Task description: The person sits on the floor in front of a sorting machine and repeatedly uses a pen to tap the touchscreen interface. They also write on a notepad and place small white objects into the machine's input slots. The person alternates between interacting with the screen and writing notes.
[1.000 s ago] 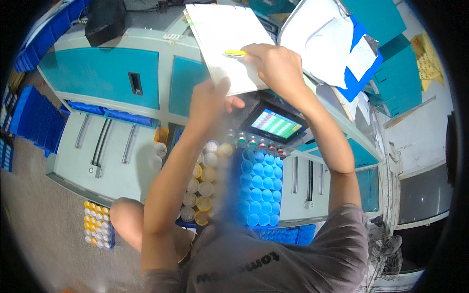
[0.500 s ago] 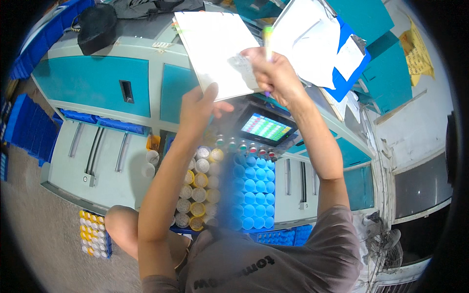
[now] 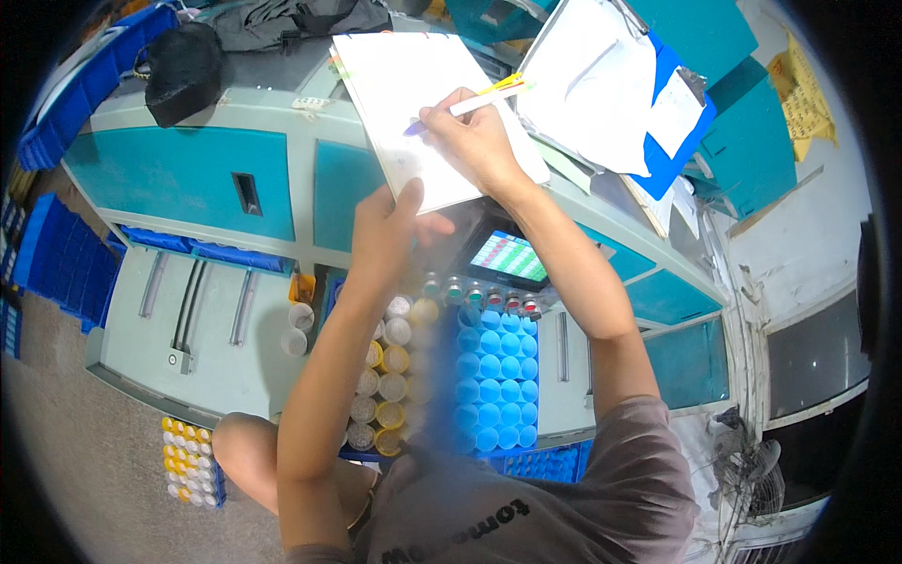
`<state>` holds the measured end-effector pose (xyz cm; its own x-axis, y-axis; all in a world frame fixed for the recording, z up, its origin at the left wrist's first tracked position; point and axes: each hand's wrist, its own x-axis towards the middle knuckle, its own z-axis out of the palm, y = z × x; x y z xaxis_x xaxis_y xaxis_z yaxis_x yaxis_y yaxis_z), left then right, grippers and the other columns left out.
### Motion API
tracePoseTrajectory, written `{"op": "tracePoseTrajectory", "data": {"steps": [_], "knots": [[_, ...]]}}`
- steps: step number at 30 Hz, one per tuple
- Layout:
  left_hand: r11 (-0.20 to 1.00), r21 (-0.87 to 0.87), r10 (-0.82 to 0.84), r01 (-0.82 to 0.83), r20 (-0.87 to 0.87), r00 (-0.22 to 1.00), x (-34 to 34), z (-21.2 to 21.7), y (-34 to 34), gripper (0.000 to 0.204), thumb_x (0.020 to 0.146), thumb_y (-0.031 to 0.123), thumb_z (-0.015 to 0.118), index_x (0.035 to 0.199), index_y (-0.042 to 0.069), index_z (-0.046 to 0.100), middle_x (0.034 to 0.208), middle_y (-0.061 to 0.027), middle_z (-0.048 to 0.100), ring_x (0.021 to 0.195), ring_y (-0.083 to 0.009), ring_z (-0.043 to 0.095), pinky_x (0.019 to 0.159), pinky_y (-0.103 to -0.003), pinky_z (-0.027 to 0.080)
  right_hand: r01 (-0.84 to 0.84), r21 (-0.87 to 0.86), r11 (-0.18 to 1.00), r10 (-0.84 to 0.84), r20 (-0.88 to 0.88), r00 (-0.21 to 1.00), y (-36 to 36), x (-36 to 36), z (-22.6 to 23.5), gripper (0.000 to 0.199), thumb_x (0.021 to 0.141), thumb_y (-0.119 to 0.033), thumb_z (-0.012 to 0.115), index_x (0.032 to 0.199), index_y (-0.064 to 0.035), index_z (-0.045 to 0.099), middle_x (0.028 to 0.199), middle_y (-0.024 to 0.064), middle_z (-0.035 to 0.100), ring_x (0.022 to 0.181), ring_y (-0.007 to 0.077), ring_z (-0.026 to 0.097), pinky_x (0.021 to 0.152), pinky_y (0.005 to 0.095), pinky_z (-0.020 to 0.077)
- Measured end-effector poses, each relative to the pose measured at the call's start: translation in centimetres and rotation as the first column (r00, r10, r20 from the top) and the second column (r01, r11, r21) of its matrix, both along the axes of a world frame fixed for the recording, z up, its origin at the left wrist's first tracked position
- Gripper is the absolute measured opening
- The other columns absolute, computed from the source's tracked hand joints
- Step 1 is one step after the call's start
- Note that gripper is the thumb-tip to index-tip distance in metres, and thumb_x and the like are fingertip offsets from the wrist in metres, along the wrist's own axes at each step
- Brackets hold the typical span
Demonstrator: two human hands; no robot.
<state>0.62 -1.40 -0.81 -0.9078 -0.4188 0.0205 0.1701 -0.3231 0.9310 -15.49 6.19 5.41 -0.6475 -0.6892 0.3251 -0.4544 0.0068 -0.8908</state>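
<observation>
The pen is gripped between the thumb and fingers of the right hand, its purple tip pointed at the page of the notebook; whether the paper is touched cannot be told. The notebook's near left corner is pinched by the left hand, thumb above and fingers below. How firmly its far end is supported by the counter is not shown.

If that pinch were loosened, the notebook could be tilted and the writing spoiled. Fresh marks could be smeared, as the right hand is held low over the page. By a dipped left hand or notebook corner, the screen or the buttons might be pressed. The white and yellow cups could be knocked by a lowered left forearm, and the loose papers nudged by a shifted notebook.
</observation>
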Motion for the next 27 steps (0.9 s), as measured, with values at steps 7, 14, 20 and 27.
{"op": "tracePoseTrajectory", "data": {"steps": [7,14,20,27], "knots": [[1.0,0.02,0.001,-0.002,0.017,1.0,-0.08,-0.1,0.11,0.038,0.112,0.036,0.055,0.117,0.002,0.07,0.085,-0.0124,0.078,0.067,-0.0105,0.054,0.072,-0.029,0.045,0.145,0.035,0.989,-0.139,-0.133,0.981,-0.32,-0.22,-0.76,0.011,0.094,-0.007,0.066,0.089,0.0001,0.06,0.089,0.0159,0.076,0.079,0.0149,0.072,0.065,0.0257,0.0554],[1.0,-0.003,0.002,-0.002,0.015,1.0,0.0,-0.05,0.02,0.037,0.112,0.037,0.055,0.116,0.003,0.069,0.085,-0.0118,0.078,0.068,-0.0103,0.053,0.074,-0.029,0.045,0.174,0.056,0.983,-0.162,-0.172,0.972,-0.29,0.22,-0.62,0.013,0.093,-0.009,0.067,0.087,0.001,0.061,0.088,0.0154,0.076,0.079,0.015,0.073,0.068,0.0273,0.057],[1.0,-0.014,0.017,-0.017,0.007,1.0,-0.05,0.04,0.05,0.038,0.109,0.031,0.054,0.118,-0.004,0.067,0.081,-0.0136,0.077,0.067,-0.0119,0.055,0.069,-0.03,0.046,0.188,0.07,0.98,-0.17,-0.206,0.964,-0.37,0.35,-0.54,0.014,0.092,-0.01,0.069,0.085,0.0004,0.062,0.086,0.0133,0.075,0.078,0.0132,0.071,0.066,0.0262,0.0551],[1.0,-0.001,0.006,-0.006,-0.004,1.0,-0.1,0.0,0.03,0.039,0.109,0.031,0.053,0.121,-0.003,0.067,0.081,-0.0131,0.077,0.067,-0.0114,0.054,0.069,-0.029,0.045,0.208,0.056,0.976,-0.191,-0.226,0.955,-0.28,0.39,-0.64,0.019,0.091,-0.016,0.07,0.084,0.0009,0.065,0.081,0.0118,0.074,0.071,0.0124,0.068,0.062,0.0274,0.0528]]}}
